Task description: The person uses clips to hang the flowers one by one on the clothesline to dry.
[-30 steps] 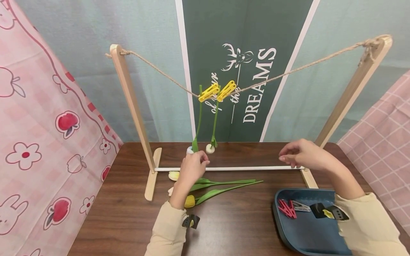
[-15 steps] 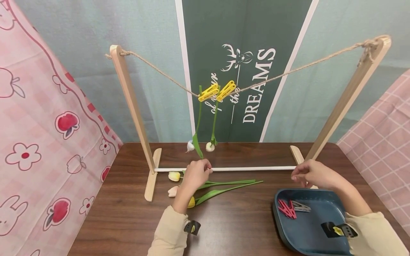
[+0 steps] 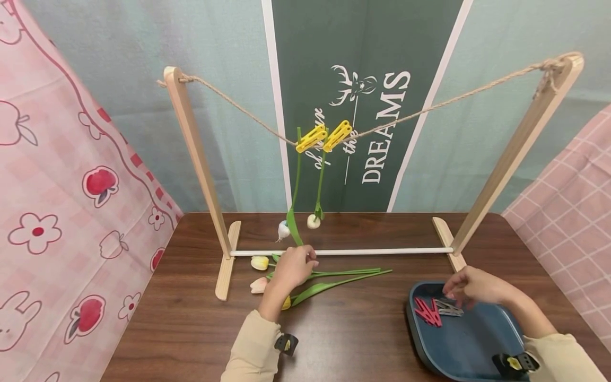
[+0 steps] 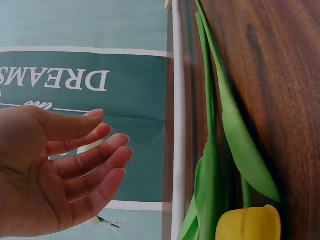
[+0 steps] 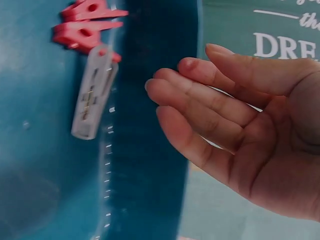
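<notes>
My left hand (image 3: pixel 292 268) hovers over the tulips on the table, its fingers loosely bent and holding nothing. Beneath it lie a pale yellow tulip (image 3: pixel 260 263), a pink tulip (image 3: pixel 259 285) and a yellow tulip (image 4: pixel 248 223), partly covered by the hand and wrist. My right hand (image 3: pixel 484 289) is over the far edge of the blue tray (image 3: pixel 472 350), fingers relaxed, just short of a grey clothespin (image 5: pixel 92 95) and red clothespins (image 5: pixel 86 31). Two yellow clothespins (image 3: pixel 311 139) hold a bluish-white flower (image 3: pixel 283 229) and a white flower (image 3: pixel 313 222) head-down on the rope (image 3: pixel 238 106).
The rope sags between a left wooden post (image 3: pixel 198 159) and a right wooden post (image 3: pixel 515 156). A white rod (image 3: pixel 377 252) joins their feet low over the brown table (image 3: pixel 343 329). Curtains stand behind and a pink cloth (image 3: pixel 71 212) hangs at the left.
My right hand has come down and toward me, from near the right post to the tray. My left hand has drawn back from the hanging bluish-white flower to above the lying tulips.
</notes>
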Tool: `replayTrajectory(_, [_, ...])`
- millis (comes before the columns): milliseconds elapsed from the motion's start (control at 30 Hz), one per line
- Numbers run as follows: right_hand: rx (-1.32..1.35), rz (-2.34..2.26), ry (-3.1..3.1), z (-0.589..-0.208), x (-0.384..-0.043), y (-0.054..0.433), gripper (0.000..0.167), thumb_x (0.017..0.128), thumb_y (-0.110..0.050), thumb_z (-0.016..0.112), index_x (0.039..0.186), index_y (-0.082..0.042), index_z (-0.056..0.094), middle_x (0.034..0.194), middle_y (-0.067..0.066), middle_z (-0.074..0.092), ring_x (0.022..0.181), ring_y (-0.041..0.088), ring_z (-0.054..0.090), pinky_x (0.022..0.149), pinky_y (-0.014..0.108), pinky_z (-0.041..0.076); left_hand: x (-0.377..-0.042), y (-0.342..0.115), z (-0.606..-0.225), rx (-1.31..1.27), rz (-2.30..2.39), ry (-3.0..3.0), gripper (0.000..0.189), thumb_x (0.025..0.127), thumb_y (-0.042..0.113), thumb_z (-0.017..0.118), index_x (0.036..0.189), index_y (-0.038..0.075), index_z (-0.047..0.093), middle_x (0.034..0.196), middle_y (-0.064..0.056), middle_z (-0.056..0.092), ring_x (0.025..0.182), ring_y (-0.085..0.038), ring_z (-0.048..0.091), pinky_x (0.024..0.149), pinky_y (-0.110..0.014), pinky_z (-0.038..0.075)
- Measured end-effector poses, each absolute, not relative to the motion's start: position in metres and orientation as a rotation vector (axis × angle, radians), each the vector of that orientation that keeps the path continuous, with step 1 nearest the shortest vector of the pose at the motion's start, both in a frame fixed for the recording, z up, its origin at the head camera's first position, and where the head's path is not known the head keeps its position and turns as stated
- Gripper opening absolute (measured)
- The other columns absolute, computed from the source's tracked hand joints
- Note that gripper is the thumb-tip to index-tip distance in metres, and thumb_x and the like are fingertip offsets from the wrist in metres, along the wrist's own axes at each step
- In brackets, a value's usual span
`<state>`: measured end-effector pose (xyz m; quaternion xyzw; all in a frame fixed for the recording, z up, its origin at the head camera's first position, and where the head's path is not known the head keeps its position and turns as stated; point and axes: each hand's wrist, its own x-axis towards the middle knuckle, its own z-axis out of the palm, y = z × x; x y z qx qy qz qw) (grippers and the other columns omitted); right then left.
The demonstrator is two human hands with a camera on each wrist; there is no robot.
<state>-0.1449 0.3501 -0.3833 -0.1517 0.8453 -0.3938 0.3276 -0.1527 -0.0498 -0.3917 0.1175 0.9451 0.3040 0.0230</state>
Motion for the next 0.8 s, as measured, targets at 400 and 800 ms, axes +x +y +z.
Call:
replayTrajectory(400, [-0.398, -1.075, 2.105, -0.402, -0.144, 0.358, 0.026, 0.085, 0.003, 0.055, 0.1, 0.024, 0.053, 0.09, 0.026, 0.062, 0.077, 0.031, 0.063, 0.063, 0.043, 0.052, -0.15, -0.049, -0.403, 0.367, 0.9, 2.895, 0.007, 0.083, 0.017, 0.066, 0.083, 0.011, 0.064, 0.068, 0.003, 0.057, 0.063, -0.013, 0.054, 0.055, -0.028, 0.041])
replayTrajectory(800, [-0.48, -1.066, 2.101, -0.413, -0.144, 0.357, 0.018, 0.08, 0.005, 0.058, 0.093, 0.018, 0.058, 0.085, 0.02, 0.062, 0.072, 0.018, 0.062, 0.061, 0.039, 0.052, -0.149, -0.049, -0.41, 0.383, 0.885, 2.884, 0.006, 0.082, 0.015, 0.067, 0.081, 0.011, 0.063, 0.066, 0.004, 0.054, 0.061, -0.013, 0.052, 0.054, -0.027, 0.04])
